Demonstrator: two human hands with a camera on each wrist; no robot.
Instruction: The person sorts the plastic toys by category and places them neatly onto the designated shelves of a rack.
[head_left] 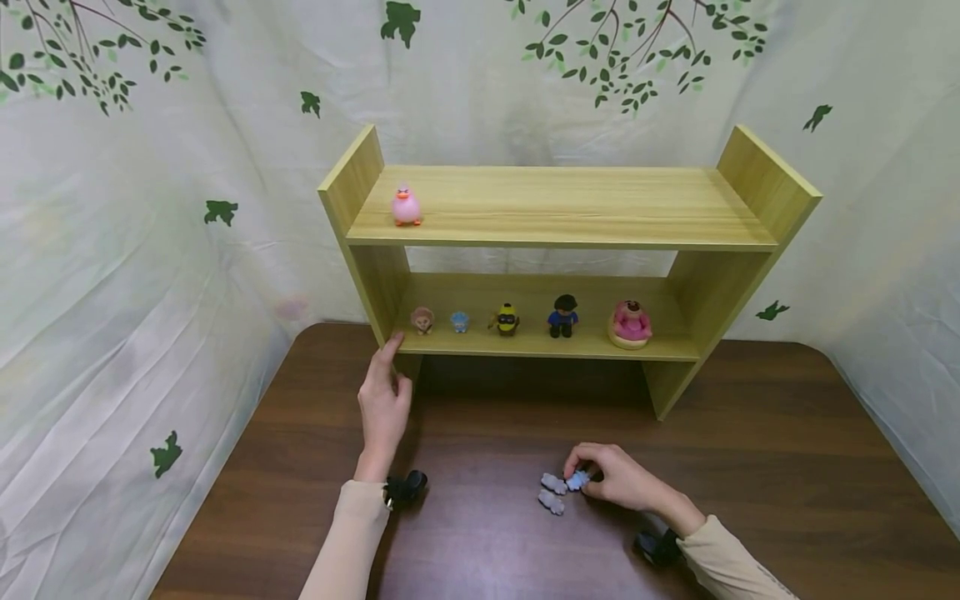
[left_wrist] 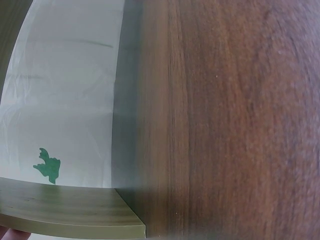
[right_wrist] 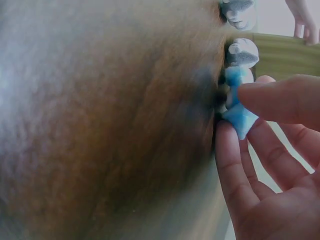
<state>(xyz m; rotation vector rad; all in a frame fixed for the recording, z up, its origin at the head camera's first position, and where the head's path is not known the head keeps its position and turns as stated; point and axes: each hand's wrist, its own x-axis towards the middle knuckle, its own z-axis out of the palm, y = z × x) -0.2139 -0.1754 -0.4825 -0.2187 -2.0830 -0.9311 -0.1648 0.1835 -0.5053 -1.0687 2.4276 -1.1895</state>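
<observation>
The right hand (head_left: 618, 477) pinches a blue toy (head_left: 577, 480) at the table (head_left: 480, 542), right of two grey toys (head_left: 551, 502). The left hand (head_left: 385, 412), unclenched, touches the shelf (head_left: 555, 204) at left — perhaps to steady it.

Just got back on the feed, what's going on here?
A person's right hand pinches a small blue figure, beside two gray figures on the table. Their left hand touches the left front edge of the shelf unit. Five figures are in a row on the lower board, a pink bird figure on the top board.
</observation>
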